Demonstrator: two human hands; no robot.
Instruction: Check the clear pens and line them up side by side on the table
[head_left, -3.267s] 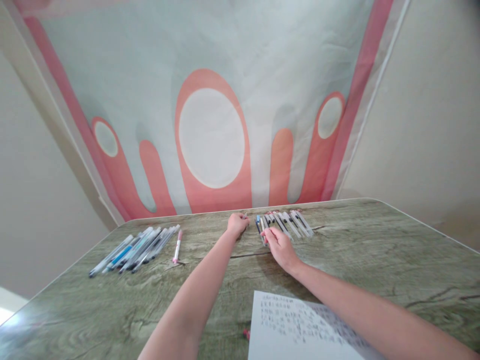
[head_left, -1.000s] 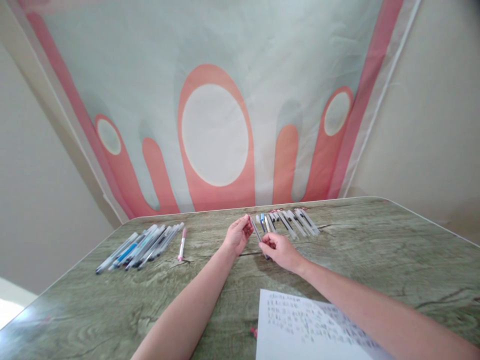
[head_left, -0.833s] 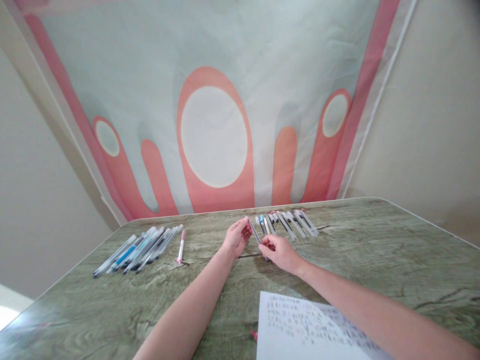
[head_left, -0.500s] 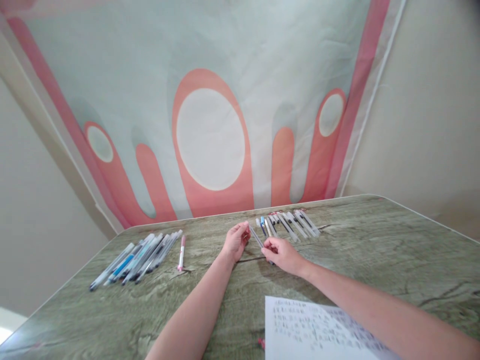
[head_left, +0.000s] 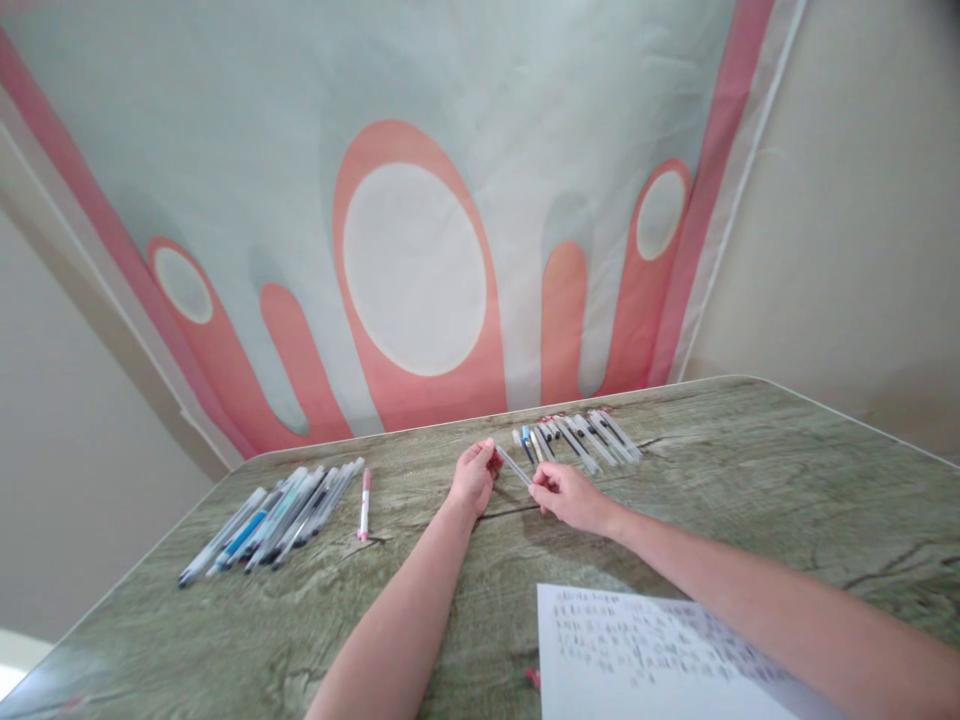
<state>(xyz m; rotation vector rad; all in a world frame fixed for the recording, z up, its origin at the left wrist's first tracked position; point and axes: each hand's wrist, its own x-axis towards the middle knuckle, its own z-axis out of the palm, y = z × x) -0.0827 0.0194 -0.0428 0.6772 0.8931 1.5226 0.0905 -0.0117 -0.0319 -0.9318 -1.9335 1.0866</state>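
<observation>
Nearest you, at the bottom of the frame, lies a white sheet of paper (head_left: 630,665) full of small writing; a small red thing (head_left: 532,678) pokes out by its left edge, too little of it showing to name.

Past that, near the middle, are your two hands with the thin pen (head_left: 514,467) slanting between them; your right hand (head_left: 566,495) pinches its lower end with thumb and fingers; your left hand (head_left: 475,478) has its fingertips pinched together on the upper end. The pen should be light and stiff, so a soft pinch ought to do; its smooth side may be slippery and roll, so hold it close to both ends; it won't break easily, but don't bend the thin middle.

In the left of the frame, a pile of pens (head_left: 279,520) lies on the table (head_left: 262,650); a pink and white pen (head_left: 364,505) sits just beside it, on its right. Farther off, right of the middle, a row of pens (head_left: 595,441) lies side by side; behind it all hangs a pink and pale cloth (head_left: 600,100).
</observation>
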